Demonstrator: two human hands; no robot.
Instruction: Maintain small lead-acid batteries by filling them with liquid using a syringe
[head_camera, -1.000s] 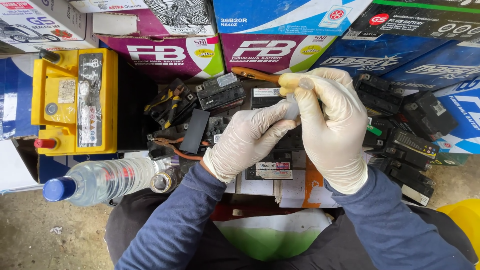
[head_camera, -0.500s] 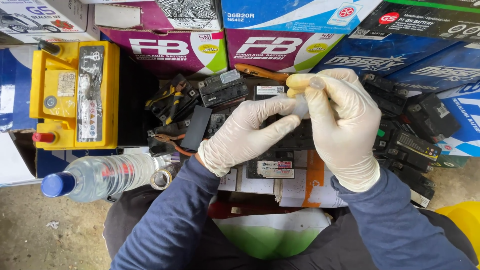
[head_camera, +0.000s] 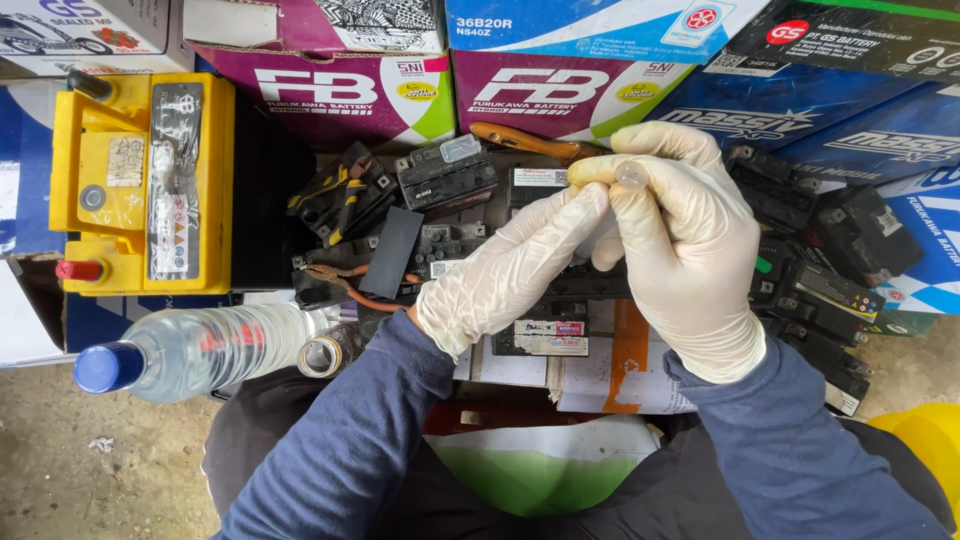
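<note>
Both my hands wear white latex gloves and meet above a pile of small black batteries. My right hand curls over a small clear piece, pinched at its fingertips. My left hand reaches in from the lower left, its straight fingers pressed against the right hand's thumb and the clear piece. The left thumb is hidden. Below the hands lies a black battery with a red and white label on white and orange paper.
A yellow battery stands at the left. A clear water bottle with a blue cap and a tape roll lie near my left arm. Orange-handled pliers, more black batteries and printed cardboard boxes surround the pile.
The hands have stayed joined and shifted slightly to the right. The right fingers have closed further over the small clear piece.
</note>
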